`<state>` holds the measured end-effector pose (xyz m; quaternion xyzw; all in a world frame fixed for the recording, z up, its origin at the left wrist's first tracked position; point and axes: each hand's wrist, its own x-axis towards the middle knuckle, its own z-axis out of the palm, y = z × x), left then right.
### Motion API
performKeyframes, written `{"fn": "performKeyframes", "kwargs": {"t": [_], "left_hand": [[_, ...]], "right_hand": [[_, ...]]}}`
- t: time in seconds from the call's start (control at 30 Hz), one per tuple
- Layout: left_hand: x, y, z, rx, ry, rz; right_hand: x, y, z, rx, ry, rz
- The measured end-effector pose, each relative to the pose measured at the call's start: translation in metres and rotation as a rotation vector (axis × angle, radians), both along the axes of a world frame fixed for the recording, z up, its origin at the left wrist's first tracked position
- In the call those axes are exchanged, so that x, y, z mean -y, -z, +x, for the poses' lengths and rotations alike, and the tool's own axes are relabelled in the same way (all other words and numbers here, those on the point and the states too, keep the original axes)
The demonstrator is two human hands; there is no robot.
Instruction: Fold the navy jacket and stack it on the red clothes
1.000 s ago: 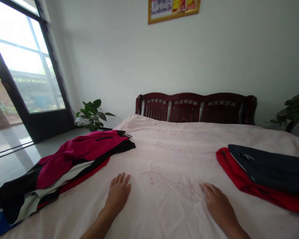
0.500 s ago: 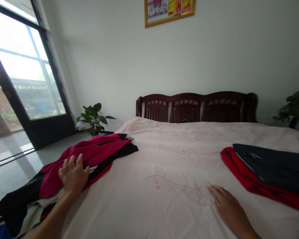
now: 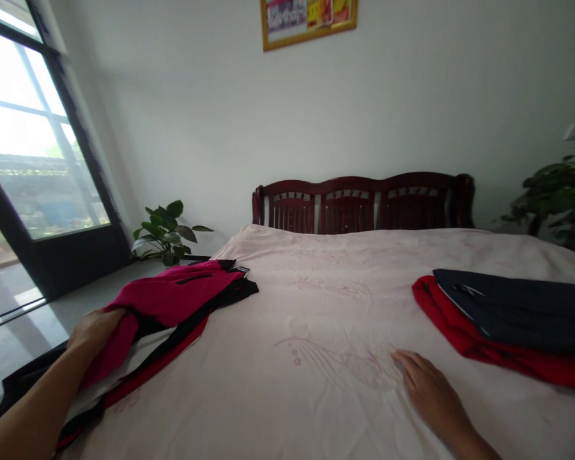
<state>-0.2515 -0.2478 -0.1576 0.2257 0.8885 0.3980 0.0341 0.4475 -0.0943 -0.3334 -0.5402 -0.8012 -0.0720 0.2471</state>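
Note:
My left hand point(image 3: 94, 329) is closed on the near edge of a magenta garment point(image 3: 172, 298), which lies on top of a heap of black, white and red clothes point(image 3: 138, 348) at the bed's left side. My right hand point(image 3: 426, 391) rests flat on the pale pink bedsheet point(image 3: 316, 383), fingers stretched out and holding nothing. To its right lies a folded pile: a dark navy garment point(image 3: 522, 313) on top of a red one point(image 3: 464, 338).
A dark wooden headboard point(image 3: 364, 201) stands at the far end against a white wall with a framed picture point(image 3: 309, 19). A potted plant point(image 3: 165, 230) sits on the floor at the left by a large glass door point(image 3: 33, 166). Another plant point(image 3: 560, 191) stands at the right.
My left hand has left the sheet, moved left onto the clothes heap and closed on the magenta garment. My right hand has stayed flat on the sheet. The view has turned slightly.

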Motion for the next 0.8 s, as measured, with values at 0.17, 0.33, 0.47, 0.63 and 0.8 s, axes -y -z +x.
{"fn": "performKeyframes", "kwargs": {"t": [0.17, 0.33, 0.47, 0.63, 0.8], "left_hand": [[-0.051, -0.043, 0.073, 0.163, 0.226, 0.304], [-0.073, -0.045, 0.214, 0.542, 0.749, 0.525], [-0.066, -0.029, 0.288, 0.814, 1.274, 0.328], [-0.090, 0.008, 0.275, 0.411, 1.242, 0.191], [-0.120, 0.057, 0.234, -0.281, 1.164, -0.005]], "right_hand": [[0.002, 0.000, -0.001, -0.008, 0.016, -0.026], [0.003, 0.002, 0.002, -0.075, 0.003, -0.038], [0.005, -0.002, 0.006, -0.191, -0.027, -0.073], [0.010, -0.012, 0.005, -0.239, -0.044, -0.108], [0.015, -0.018, 0.000, -0.246, -0.060, -0.085]]}}
